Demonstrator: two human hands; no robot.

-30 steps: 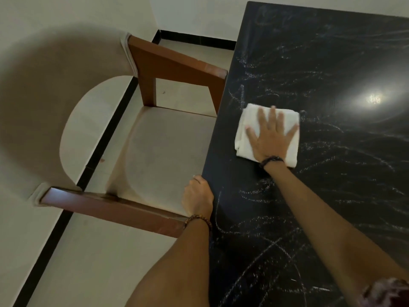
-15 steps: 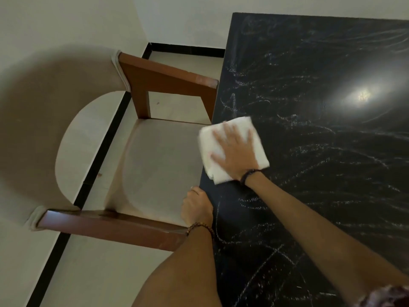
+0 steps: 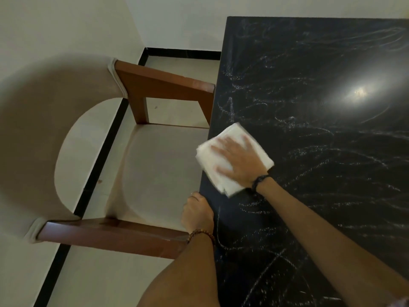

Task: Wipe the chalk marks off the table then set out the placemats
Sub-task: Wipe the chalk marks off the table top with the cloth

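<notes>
The black table (image 3: 309, 134) carries white chalk marks (image 3: 254, 207) scribbled over most of its top. A folded white cloth (image 3: 221, 185) lies at the table's left edge, one corner hanging slightly over it. My right hand (image 3: 240, 161) presses flat on the cloth with fingers spread and pointing left. My left hand (image 3: 197, 212) grips the table's left edge just below the cloth. No placemats are in view.
A wooden armchair with a beige seat (image 3: 159, 169) and a curved beige back stands pushed against the table's left side, its armrests (image 3: 115, 238) touching the edge. A white wall and a black floor border (image 3: 97, 160) lie beyond it.
My right hand slid the cloth left and nearer, from further in on the table to its left edge. The left hand stayed on the edge.
</notes>
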